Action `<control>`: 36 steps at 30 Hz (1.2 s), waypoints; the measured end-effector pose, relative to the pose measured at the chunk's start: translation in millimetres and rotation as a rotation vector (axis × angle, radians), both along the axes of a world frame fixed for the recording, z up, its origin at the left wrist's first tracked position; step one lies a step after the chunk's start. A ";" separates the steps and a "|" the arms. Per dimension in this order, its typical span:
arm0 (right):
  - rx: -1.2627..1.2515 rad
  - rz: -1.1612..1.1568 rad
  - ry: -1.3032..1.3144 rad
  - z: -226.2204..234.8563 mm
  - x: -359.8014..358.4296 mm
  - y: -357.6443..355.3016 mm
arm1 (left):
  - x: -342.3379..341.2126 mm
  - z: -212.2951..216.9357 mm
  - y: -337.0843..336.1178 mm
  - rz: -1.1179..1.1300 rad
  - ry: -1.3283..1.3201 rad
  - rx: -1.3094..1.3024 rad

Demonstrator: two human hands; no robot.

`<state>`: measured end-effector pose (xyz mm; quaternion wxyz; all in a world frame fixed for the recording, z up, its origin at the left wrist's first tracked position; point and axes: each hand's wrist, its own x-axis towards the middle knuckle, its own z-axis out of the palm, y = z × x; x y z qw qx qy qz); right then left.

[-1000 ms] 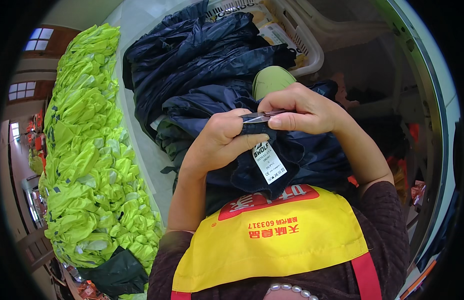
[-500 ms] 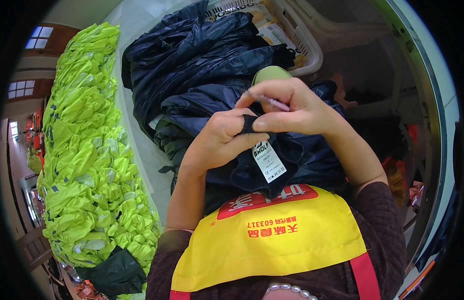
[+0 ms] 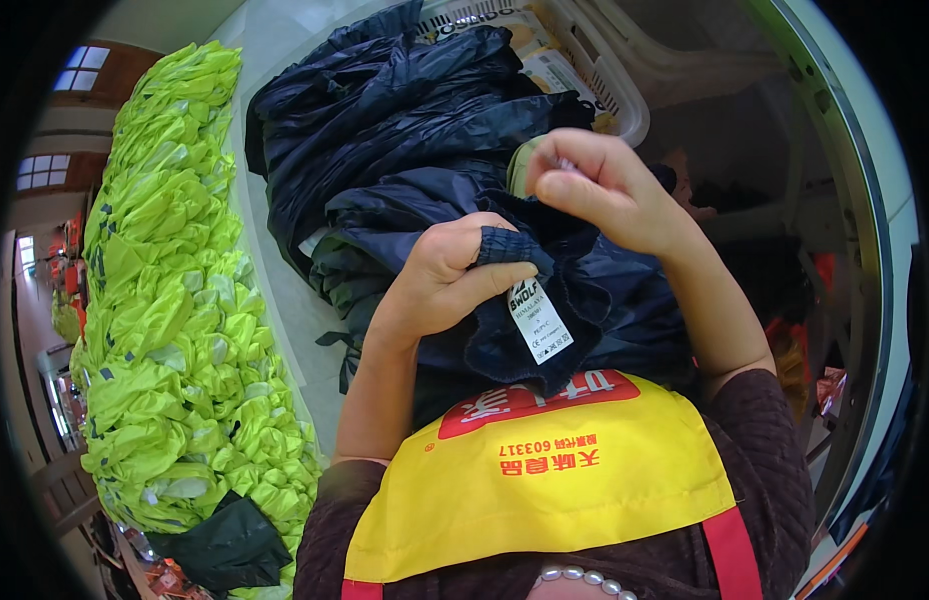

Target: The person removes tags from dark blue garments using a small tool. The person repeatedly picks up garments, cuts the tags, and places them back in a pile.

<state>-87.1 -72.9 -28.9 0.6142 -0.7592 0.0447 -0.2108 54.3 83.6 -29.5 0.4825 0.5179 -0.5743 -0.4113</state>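
the left hand [image 3: 450, 280] is curled into a fist, gripping the gathered elastic edge of a dark navy garment [image 3: 575, 300], with the thumb pressed across the fabric right next to a white sewn-in label [image 3: 538, 320] that hangs just below and to the right of the thumb tip. the right hand [image 3: 605, 190] sits up and to the right of the left hand, close to it but not touching, its fingers pinched together on something small and pale at the fingertips; what that small thing is cannot be told. the garment drapes down from both hands over the person's front, its lower folds lying against a yellow apron [image 3: 555, 490] with a red patch and red straps, worn over a dark brown sleeved top. beyond the hands, further from the person, lies a pile of more dark navy garments [image 3: 385, 110], heaped on a pale table [image 3: 275, 260]. past the right hand, behind that pile, stands a white plastic basket [image 3: 610, 90] with packaged items inside. well to the left of the left hand runs a long heap of fluorescent yellow-green vests [image 3: 175, 300] stretching along the table's edge, and at the near end of that heap lies a dark green folded piece [image 3: 225, 545].
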 end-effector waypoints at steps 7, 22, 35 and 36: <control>-0.154 0.177 0.276 6.0 -16.4 -1.9 | 1.3 1.0 2.0 -0.003 -0.007 -0.022; -0.206 0.288 0.273 0.2 -13.6 0.9 | -0.6 2.3 -1.6 -0.049 -0.073 -0.024; -0.223 -0.084 0.072 12.7 -18.4 16.7 | -0.6 -0.7 -5.7 -0.043 -0.168 -0.071; -0.233 -0.114 -0.030 15.5 -14.8 22.8 | -2.6 -1.9 -6.5 -0.024 -0.133 -0.065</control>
